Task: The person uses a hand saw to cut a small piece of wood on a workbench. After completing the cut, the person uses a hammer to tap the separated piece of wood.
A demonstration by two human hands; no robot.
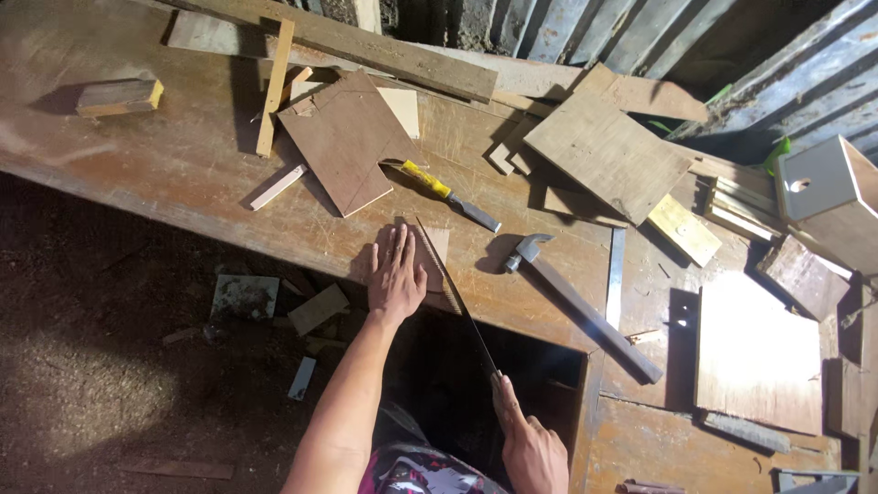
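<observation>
Head view, at near edge of worn wooden table (165, 174): left hand (395, 273) pressed flat, fingers spread, palm down on small plywood piece (437, 252) lying at table edge. Right hand (529, 448) lower in frame, closed around handle of handsaw (457, 297); grip end mostly hidden inside fist. Saw blade running diagonally up-left from right hand, crossing plywood piece just right of left hand, tip near top edge of piece. Blade touching or just above wood; cannot tell which.

Beyond hands, on table: yellow-handled tool (448, 195) with grey blade, lying flat, just above plywood piece. Claw hammer (576, 302) to right of saw, head toward table centre, long wooden handle pointing down-right. Narrow metal strip (615, 279) beside hammer handle, upright in frame. Brown notched board (346, 139) farther back, flat. Thin wood strip (274, 87) left of it, nearly upright in frame; short pale stick (276, 187) below it. Small wood block (119, 96) at far left, well apart from rest. Large square board (605, 151) at upper right, tilted over smaller offcuts. Pale panel (757, 352) at right, flat. Grey box with round hole (823, 187) at far right edge.

Below table, on dirt floor (91, 366): scattered offcuts (315, 309), near left forearm.
</observation>
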